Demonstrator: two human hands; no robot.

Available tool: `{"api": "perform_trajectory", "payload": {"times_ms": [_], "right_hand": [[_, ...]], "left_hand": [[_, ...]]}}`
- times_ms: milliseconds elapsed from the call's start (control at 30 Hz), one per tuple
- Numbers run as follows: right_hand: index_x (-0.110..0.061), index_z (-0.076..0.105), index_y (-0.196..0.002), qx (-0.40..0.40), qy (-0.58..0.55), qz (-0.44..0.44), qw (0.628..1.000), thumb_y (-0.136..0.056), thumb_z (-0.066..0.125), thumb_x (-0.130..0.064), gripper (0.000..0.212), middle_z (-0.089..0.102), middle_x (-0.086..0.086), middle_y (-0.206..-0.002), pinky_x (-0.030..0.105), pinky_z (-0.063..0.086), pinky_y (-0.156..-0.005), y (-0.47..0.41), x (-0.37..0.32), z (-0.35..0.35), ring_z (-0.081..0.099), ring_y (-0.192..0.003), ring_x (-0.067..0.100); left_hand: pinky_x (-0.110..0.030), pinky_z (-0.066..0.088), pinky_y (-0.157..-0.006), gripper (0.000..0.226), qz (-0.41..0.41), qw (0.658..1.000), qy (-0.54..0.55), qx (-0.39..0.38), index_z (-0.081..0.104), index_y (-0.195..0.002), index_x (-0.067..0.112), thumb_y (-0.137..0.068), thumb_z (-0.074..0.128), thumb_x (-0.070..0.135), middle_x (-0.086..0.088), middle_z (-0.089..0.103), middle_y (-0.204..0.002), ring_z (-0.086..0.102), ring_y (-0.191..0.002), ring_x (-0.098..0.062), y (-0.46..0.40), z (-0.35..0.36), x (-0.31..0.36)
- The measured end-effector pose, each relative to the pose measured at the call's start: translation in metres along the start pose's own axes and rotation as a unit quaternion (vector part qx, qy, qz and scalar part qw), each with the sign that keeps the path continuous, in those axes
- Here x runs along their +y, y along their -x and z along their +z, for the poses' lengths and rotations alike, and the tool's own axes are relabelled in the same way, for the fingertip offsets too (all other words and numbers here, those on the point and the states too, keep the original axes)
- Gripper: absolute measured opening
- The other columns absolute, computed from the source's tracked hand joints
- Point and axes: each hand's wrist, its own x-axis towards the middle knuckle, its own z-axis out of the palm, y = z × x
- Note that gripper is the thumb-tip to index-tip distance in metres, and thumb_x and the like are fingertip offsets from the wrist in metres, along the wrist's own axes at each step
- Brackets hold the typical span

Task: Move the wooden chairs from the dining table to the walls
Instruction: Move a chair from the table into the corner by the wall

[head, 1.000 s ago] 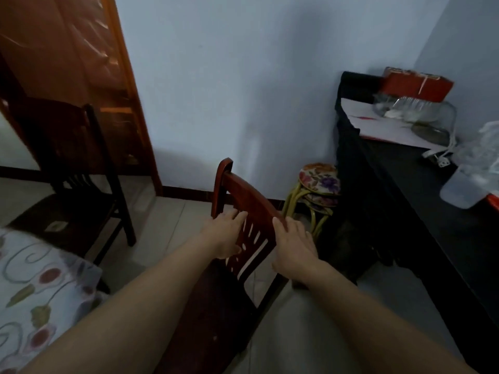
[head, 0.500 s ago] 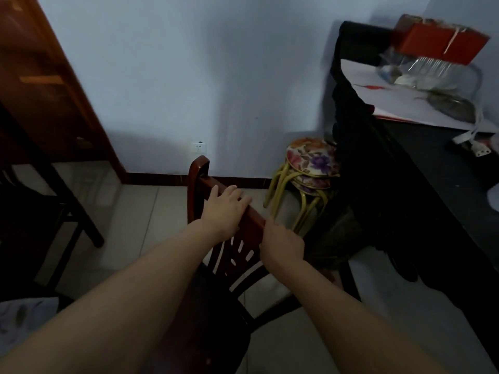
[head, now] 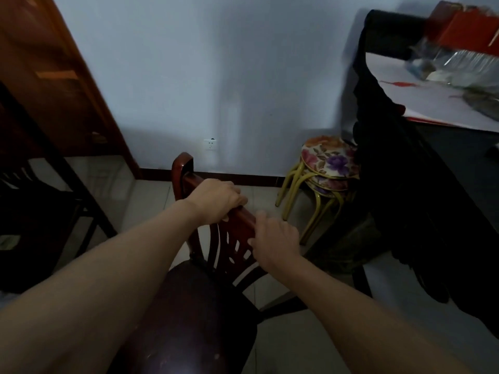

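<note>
Left hand (head: 216,199) is clamped over the top rail of the wooden chair (head: 194,287), fingers curled over the far edge and thumb on the near side, toward the left end of the rail. Right hand (head: 272,242) grips the same rail at its right end, fingers wrapped over the top and thumb against the slatted backrest. Both forearms reach in from the near edge of the view. The chair sits in the near centre on the pale tiled floor (head: 151,206), its dark rounded seat nearest the camera and its backrest facing the far wall (head: 216,76), from which it remains apart. A white wall socket (head: 209,144) is set low on that wall, just above the dark skirting and beyond the chair's left post. To the right, a stack of floral-cushioned stools (head: 328,171) with yellow metal legs stands near the wall, just beside a worktop (head: 459,163) draped in black cloth. On the worktop lie a white sheet, clear plastic containers and a red box (head: 475,31), all blurred. At the left, a second dark chair (head: 40,211) stands in shadow in front of a brown wooden door (head: 54,76).
</note>
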Motion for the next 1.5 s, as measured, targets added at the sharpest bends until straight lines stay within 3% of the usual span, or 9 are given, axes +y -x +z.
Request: {"api": "perform_trajectory", "payload": {"times_ms": [233,367,467,767,867,1067,1200,1300,1500], "right_hand": [[-0.016,0.046,-0.117,0.008,-0.001,-0.119,0.993,-0.092,0.057,-0.029,0.03,0.062,0.004,-0.108,0.033,0.036,-0.071,-0.024,-0.048,-0.025,0.06,-0.097,0.025],[-0.015,0.044,-0.118,0.014,0.034,-0.159,0.987,-0.091,0.058,-0.026,0.033,0.063,0.005,-0.11,0.033,0.037,-0.072,-0.052,-0.057,-0.045,0.061,-0.101,0.026],[-0.015,0.046,-0.115,0.03,0.06,-0.181,0.981,-0.09,0.06,-0.027,0.031,0.065,0.005,-0.107,0.031,0.036,-0.067,-0.079,-0.053,-0.06,0.064,-0.097,0.027],[-0.015,0.049,-0.116,0.02,0.1,-0.232,0.968,-0.09,0.059,-0.024,0.03,0.065,0.007,-0.112,0.034,0.045,-0.077,-0.204,0.005,-0.106,0.063,-0.1,0.028],[-0.016,0.047,-0.12,0.019,0.122,-0.237,0.964,-0.09,0.061,-0.027,0.035,0.063,0.008,-0.115,0.038,0.047,-0.083,-0.249,0.022,-0.123,0.062,-0.103,0.03],[-0.015,0.046,-0.117,0.023,0.167,-0.229,0.959,-0.086,0.066,-0.022,0.037,0.064,0.007,-0.11,0.034,0.041,-0.072,-0.331,0.047,-0.141,0.063,-0.098,0.029],[-0.016,0.048,-0.116,0.017,0.171,-0.203,0.964,-0.087,0.063,-0.019,0.033,0.064,0.006,-0.112,0.033,0.04,-0.074,-0.389,0.058,-0.151,0.062,-0.102,0.03],[-0.016,0.05,-0.118,0.019,0.175,-0.193,0.965,-0.09,0.058,-0.019,0.03,0.064,0.007,-0.113,0.035,0.045,-0.08,-0.429,0.063,-0.156,0.062,-0.103,0.03],[-0.017,0.047,-0.129,0.033,0.185,-0.147,0.971,-0.093,0.053,-0.017,0.036,0.065,0.008,-0.115,0.031,0.04,-0.071,-0.499,0.073,-0.164,0.064,-0.104,0.031]], "left_hand": [[-0.03,0.04,-0.069,0.021,-0.092,0.996,0.006,-0.014,0.058,-0.097,0.017,-0.08,0.07,0.022,-0.002,0.064,-0.103,0.061,-0.099,-0.021,0.042,-0.026,-0.049],[-0.029,0.043,-0.072,0.031,-0.131,0.991,-0.001,0.002,0.059,-0.109,0.017,-0.081,0.07,0.024,-0.001,0.065,-0.107,0.061,-0.102,-0.022,0.042,-0.035,-0.073],[-0.034,0.049,-0.075,0.037,-0.162,0.987,-0.004,0.006,0.058,-0.114,0.018,-0.079,0.071,0.026,-0.001,0.065,-0.108,0.061,-0.104,-0.023,0.026,-0.04,-0.09],[-0.031,0.033,-0.066,0.027,-0.223,0.974,-0.018,0.016,0.056,-0.107,0.017,-0.083,0.065,0.026,-0.002,0.064,-0.107,0.061,-0.101,-0.025,-0.086,-0.072,-0.124],[-0.031,0.032,-0.065,0.027,-0.241,0.97,-0.015,0.034,0.056,-0.108,0.018,-0.084,0.063,0.026,-0.002,0.064,-0.105,0.062,-0.099,-0.024,-0.125,-0.08,-0.138],[-0.03,0.03,-0.062,0.017,-0.249,0.966,0.001,0.067,0.057,-0.098,0.017,-0.083,0.062,0.021,0.0,0.065,-0.095,0.062,-0.086,-0.021,-0.193,-0.085,-0.176],[-0.029,0.031,-0.06,0.014,-0.232,0.969,0.0,0.08,0.056,-0.094,0.016,-0.082,0.062,0.021,0.0,0.066,-0.091,0.062,-0.081,-0.022,-0.241,-0.087,-0.212],[-0.03,0.033,-0.06,0.015,-0.215,0.974,-0.01,0.076,0.056,-0.096,0.016,-0.083,0.062,0.021,-0.002,0.067,-0.092,0.063,-0.082,-0.024,-0.278,-0.087,-0.243],[-0.031,0.034,-0.064,0.02,-0.185,0.979,0.011,0.084,0.057,-0.105,0.017,-0.086,0.06,0.021,-0.003,0.066,-0.104,0.063,-0.096,-0.026,-0.348,-0.085,-0.292]]}}
